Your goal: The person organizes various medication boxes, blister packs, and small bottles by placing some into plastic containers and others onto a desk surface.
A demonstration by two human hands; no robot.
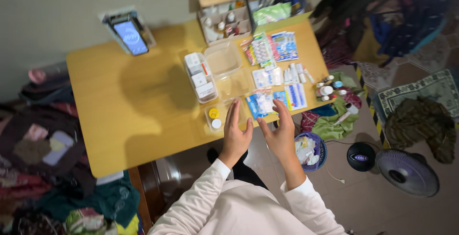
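Observation:
Both of my hands hover empty over the near edge of a yellow wooden table [134, 110], fingers spread, white sleeves showing. My left hand [236, 133] is just below a small clear container [216, 116] holding a yellow cap and a white cap. My right hand [280, 130] is below blue-and-white sachet packets [267, 102]. Beyond them lie clear plastic trays [223, 59], a clear box of white boxes [200, 77], and more medicine packets [272, 47].
A phone on a stand [130, 35] sits at the table's far side. A compartment organiser with small bottles [224, 23] stands at the back. On the floor are a purple bin [310, 151], a fan [406, 172], a rug [420, 94], and clothes piles [48, 153].

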